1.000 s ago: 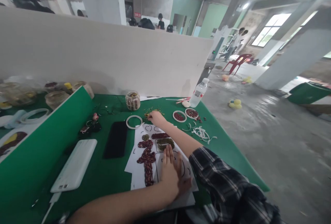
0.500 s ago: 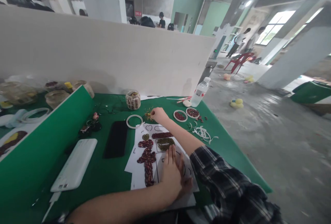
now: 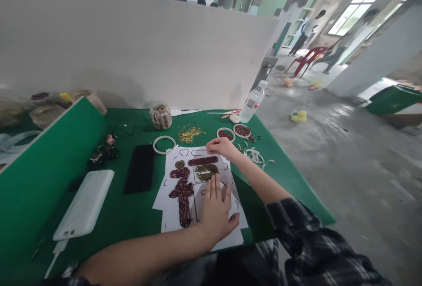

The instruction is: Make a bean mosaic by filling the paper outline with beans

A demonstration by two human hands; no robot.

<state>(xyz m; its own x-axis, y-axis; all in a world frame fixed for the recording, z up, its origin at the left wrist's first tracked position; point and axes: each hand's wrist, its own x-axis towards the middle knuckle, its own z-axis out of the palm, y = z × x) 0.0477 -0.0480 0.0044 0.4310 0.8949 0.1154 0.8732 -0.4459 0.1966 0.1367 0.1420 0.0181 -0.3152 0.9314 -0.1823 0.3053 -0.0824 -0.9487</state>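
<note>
**Bean picture on a green tabletop, big bare concrete room behind it**

So the green table has white paper sheets near its front edge, partly covered by dark red beans, with small green grains beside them. The left hand lies spread on the paper, fingers wide and touching the grain patch. The right hand is over the top edge, fingertips pinched narrow; can't tell if anything's between them.

Just beyond the paper there's a loose yellow pile, with a white ring to its left and two round bean dishes to the right. A jar and a water bottle stand near the pale partition. Over on the left, a black slab and a white power bank lie flat by a green divider.

Past the table: grey concrete floor, a red chair, yellow balloon-like shapes, a bright window and several people, some blurry.
</note>
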